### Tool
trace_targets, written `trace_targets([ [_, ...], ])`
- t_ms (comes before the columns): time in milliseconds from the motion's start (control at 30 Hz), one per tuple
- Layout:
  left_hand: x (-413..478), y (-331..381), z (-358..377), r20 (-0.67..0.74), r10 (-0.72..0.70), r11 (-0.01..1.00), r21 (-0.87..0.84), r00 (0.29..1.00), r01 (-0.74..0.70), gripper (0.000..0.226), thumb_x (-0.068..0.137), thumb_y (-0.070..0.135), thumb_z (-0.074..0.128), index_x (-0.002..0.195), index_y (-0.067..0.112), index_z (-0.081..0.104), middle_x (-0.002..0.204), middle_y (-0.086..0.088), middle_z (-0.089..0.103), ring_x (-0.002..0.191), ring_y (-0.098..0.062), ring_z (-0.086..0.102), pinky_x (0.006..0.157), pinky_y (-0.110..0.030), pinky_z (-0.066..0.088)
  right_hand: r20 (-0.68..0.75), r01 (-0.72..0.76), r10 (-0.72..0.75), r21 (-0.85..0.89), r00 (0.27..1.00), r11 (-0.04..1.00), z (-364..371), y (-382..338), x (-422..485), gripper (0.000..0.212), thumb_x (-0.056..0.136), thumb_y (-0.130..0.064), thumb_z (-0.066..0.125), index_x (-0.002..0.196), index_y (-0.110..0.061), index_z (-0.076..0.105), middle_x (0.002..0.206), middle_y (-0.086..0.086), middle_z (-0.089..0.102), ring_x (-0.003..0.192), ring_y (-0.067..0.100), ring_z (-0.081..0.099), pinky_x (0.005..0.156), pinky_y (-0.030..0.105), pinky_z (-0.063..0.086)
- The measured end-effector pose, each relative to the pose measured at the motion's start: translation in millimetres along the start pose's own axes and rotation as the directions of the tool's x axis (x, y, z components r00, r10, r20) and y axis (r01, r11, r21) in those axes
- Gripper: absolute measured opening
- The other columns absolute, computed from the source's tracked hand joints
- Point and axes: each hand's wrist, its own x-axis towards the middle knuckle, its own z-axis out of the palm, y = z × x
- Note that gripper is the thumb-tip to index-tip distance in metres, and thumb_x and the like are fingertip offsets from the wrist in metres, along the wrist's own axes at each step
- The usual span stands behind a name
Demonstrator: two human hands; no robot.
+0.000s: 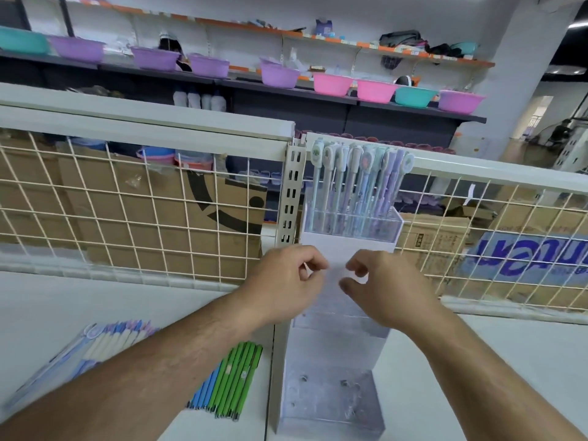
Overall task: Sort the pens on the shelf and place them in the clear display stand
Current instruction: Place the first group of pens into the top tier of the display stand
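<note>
Forward, both forearms extend; left hand [286, 281] and right hand [380, 289] curl fingers, seemingly pinching the tiered clear acrylic display stand [337, 348] mid-ledge.

Stand [334, 393] on the shelf [477, 361] before the wire grid [127, 202], upright pens [356, 183] in its top tier. Left of it, loose pens [229, 383]; further left, packed pens [95, 345].
</note>
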Motion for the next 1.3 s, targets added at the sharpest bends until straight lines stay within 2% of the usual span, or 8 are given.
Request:
trace_targets([
  [133,-9.7,-5.3,-8.2,0.007,0.022,0.983,0.181,1.0,-0.023,0.022,0.091,0.027,0.059,0.111,0.028,0.067,0.101,0.013,0.059,0.089,-0.004,0.056,0.078,-0.025,0.051,0.026,0.08,-0.08,0.023,0.996,0.997,7.8,-2.8,-6.0,0.034,0.092,-0.049,0.061,0.122,-0.034,0.061,0.117,-0.014,0.065,0.102,0.013,0.061,0.074,0.028,0.048],
  [233,-20.1,-11.7,-15.8,-0.007,-0.011,0.98,0.197,1.0,0.012,0.022,0.092,0.027,0.058,0.112,0.026,0.068,0.101,0.016,0.057,0.09,0.001,0.054,0.079,-0.019,0.046,0.024,0.121,-0.123,0.057,0.992,0.991,13.5,-14.5,-8.1,0.034,0.092,-0.049,0.061,0.122,-0.035,0.062,0.117,-0.015,0.065,0.103,0.013,0.062,0.074,0.028,0.047],
  [333,-33.8,-21.3,-27.2,-0.004,-0.012,0.978,0.21,1.0,0.013,0.015,0.092,0.028,0.057,0.103,0.031,0.067,0.095,0.02,0.057,0.091,0.001,0.055,0.08,-0.024,0.048,0.043,0.147,-0.151,0.08,0.988,0.986,16.3,-33.7,-10.9,0.032,0.092,-0.049,0.061,0.121,-0.035,0.062,0.115,-0.016,0.065,0.103,0.013,0.062,0.078,0.029,0.049],
  [500,-54.6,-47.8,-54.5,-0.003,-0.074,0.966,0.249,0.997,0.072,0.023,0.091,0.035,0.056,0.112,0.032,0.066,0.102,0.021,0.059,0.094,0.004,0.051,0.086,-0.024,0.047,0.058,0.151,-0.156,0.083,0.986,0.985,23.6,-74.5,-16.1,0.026,0.091,-0.048,0.062,0.114,-0.035,0.064,0.103,-0.016,0.065,0.094,0.012,0.061,0.072,0.029,0.046],
  [733,-105.1,-117.0,-114.1,0.038,-0.163,0.934,0.328,0.986,0.141,0.028,0.087,0.039,0.057,0.113,0.032,0.066,0.109,0.018,0.064,0.093,-0.001,0.053,0.086,-0.025,0.048,0.178,0.175,-0.19,0.097,0.966,0.98,80.5,-169.3,-37.0,0.033,0.091,-0.05,0.061,0.12,-0.034,0.063,0.11,-0.016,0.066,0.101,0.01,0.063,0.085,0.031,0.054],
  [833,-128.0,-154.1,-146.2,0.063,-0.22,0.914,0.362,0.974,0.183,0.027,0.087,0.039,0.058,0.111,0.032,0.067,0.107,0.017,0.066,0.09,-0.002,0.054,0.085,-0.024,0.047,0.234,0.164,-0.185,0.108,0.954,0.981,112.4,-213.6,-44.7,0.034,0.093,-0.048,0.058,0.123,-0.033,0.062,0.116,-0.013,0.067,0.104,0.013,0.063,0.086,0.031,0.053],
  [1167,-185.7,-233.3,-216.6,0.091,-0.35,0.855,0.438,0.932,0.278,0.024,0.085,0.037,0.059,0.107,0.03,0.067,0.098,0.013,0.067,0.093,-0.01,0.062,0.082,-0.029,0.051,0.325,0.094,-0.136,0.14,0.936,0.986,184.4,-314.2,-63.9,0.023,0.092,-0.04,0.058,0.109,-0.026,0.065,0.108,-0.003,0.069,0.095,0.022,0.065,0.078,0.031,0.054],
  [1300,-199.0,-255.4,-229.3,0.053,-0.425,0.805,0.479,0.904,0.35,0.019,0.087,0.036,0.059,0.103,0.027,0.061,0.098,0.009,0.061,0.085,-0.016,0.061,0.064,-0.027,0.048,0.324,0.096,-0.129,0.116,0.937,0.989,193.4,-328.2,-67.9,0.021,0.092,-0.039,0.056,0.106,-0.026,0.064,0.102,-0.002,0.069,0.087,0.021,0.062,0.071,0.029,0.051],
])
